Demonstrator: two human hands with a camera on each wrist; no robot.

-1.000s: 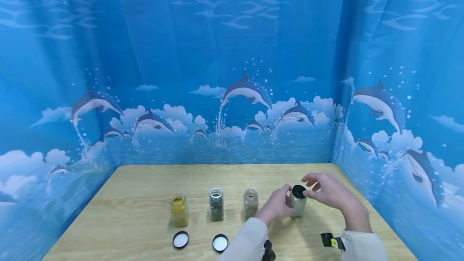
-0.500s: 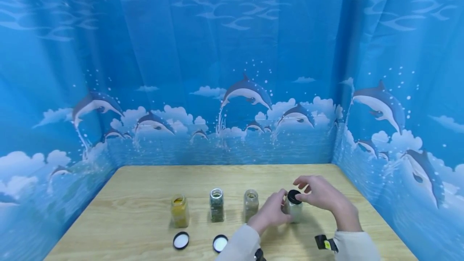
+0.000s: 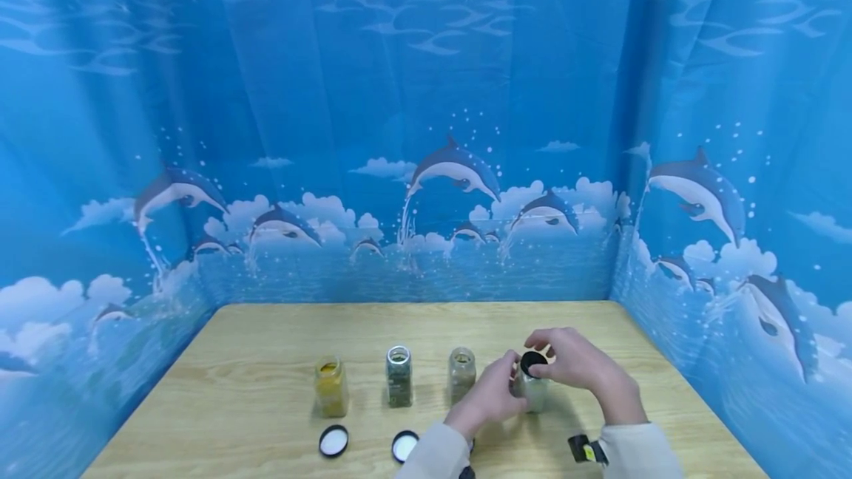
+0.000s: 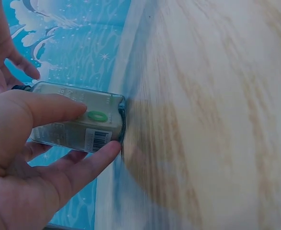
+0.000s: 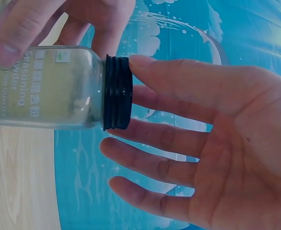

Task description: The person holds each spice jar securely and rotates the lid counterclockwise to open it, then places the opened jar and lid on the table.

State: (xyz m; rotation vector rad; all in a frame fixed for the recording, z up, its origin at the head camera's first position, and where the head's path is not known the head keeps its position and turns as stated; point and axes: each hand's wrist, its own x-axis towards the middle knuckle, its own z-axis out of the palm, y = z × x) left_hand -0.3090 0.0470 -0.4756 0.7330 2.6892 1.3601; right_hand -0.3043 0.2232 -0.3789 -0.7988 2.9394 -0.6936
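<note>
My left hand (image 3: 491, 396) grips the body of a glass seasoning jar (image 3: 535, 394) from its left side. In the left wrist view the thumb and fingers lie around this seasoning jar (image 4: 59, 132), whose base is at the tabletop. A black lid (image 5: 117, 93) sits on the jar's mouth. My right hand (image 3: 582, 362) pinches the lid between thumb and fingers; the right wrist view shows the thumb on its near edge and fingertips partly hidden behind it. The other fingers extend away from the jar. Printed on the label is "Seasoning Powder".
Three uncapped jars stand to the left: a yellow-filled jar (image 3: 330, 389), a dark green-filled jar (image 3: 399, 377) and a brownish jar (image 3: 461, 374). Two upturned lids, a left lid (image 3: 333, 440) and a middle lid (image 3: 404, 446), lie in front. Another is mostly behind the left sleeve (image 3: 435, 455).
Both hands have shifted left and slightly toward me along with the seasoning jar. The right hand's fingers have come closer round the lid. The other jars have stayed put.
</note>
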